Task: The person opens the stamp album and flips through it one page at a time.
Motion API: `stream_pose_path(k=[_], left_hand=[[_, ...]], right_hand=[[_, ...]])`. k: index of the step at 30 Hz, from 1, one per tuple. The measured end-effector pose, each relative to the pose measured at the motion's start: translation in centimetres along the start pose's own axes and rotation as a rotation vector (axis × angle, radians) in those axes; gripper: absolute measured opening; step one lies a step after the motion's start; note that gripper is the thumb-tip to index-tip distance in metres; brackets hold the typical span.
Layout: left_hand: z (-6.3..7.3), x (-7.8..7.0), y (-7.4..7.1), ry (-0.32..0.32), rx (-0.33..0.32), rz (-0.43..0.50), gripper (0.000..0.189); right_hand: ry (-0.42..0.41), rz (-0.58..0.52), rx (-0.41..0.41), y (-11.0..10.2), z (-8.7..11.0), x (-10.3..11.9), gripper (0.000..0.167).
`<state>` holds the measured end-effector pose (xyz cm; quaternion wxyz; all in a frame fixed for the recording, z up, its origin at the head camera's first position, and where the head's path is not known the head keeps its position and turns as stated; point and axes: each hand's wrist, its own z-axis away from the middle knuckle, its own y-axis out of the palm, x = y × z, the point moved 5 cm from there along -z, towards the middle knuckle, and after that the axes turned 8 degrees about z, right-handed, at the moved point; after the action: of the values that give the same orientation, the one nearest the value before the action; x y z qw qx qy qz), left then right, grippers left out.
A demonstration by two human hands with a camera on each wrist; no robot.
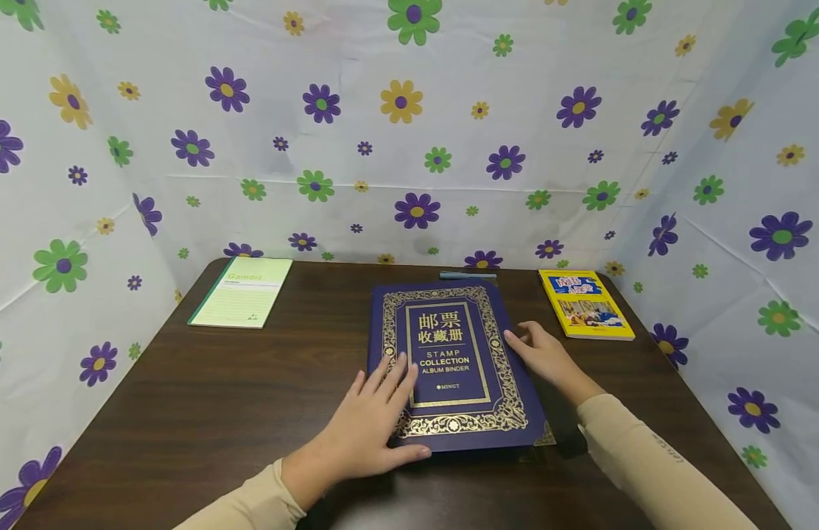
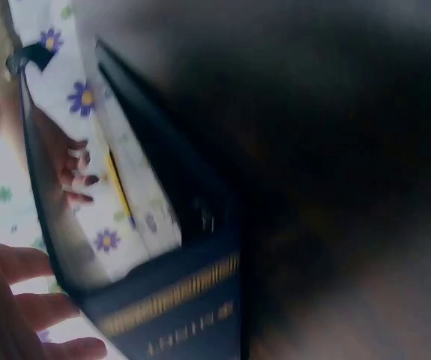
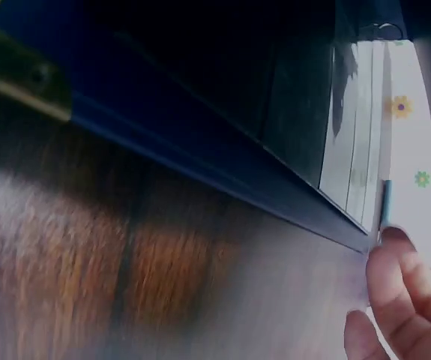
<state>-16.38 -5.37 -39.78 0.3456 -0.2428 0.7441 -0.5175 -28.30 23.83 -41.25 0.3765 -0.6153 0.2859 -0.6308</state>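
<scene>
Two hands of ours meet the stamp album (image 1: 452,364), right of centre in the lower frame. Our left hand (image 1: 368,421) lies spread; whether our right hand (image 1: 547,356) pinches the edge, we cannot tell. Slipping could drop the seemingly raised cover (image 1: 445,375).

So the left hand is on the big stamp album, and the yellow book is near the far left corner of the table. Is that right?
Not quite: the yellow book is near the far right corner of the table, as the head view shows. The left hand is on the big stamp album, just as you said.
</scene>
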Motion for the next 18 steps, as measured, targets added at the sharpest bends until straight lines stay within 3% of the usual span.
stream_pose_path(k=[5, 8, 12, 15, 18], left_hand=[[0.1, -1.2, 1.6, 0.025, 0.088, -0.057, 0.088], [0.0, -1.7, 1.9, 0.027, 0.080, -0.110, 0.080], [-0.3, -2.1, 2.0, 0.021, 0.056, -0.162, 0.074], [-0.5, -2.4, 1.9, 0.013, 0.042, -0.152, 0.075], [-0.5, -2.5, 1.6, 0.010, -0.007, -0.090, 0.076]], right_hand=[[0.081, -0.218, 0.055, 0.8, -0.2, -0.4, 0.050], [0.101, -0.337, 0.085, 1.0, -0.2, -0.5, 0.041], [0.092, -0.372, 0.079, 0.3, 0.1, 0.0, 0.037], [0.042, -0.388, 0.039, -1.0, 0.3, 1.1, 0.037], [-0.089, -0.488, -0.006, -2.7, 0.4, 2.6, 0.038]])
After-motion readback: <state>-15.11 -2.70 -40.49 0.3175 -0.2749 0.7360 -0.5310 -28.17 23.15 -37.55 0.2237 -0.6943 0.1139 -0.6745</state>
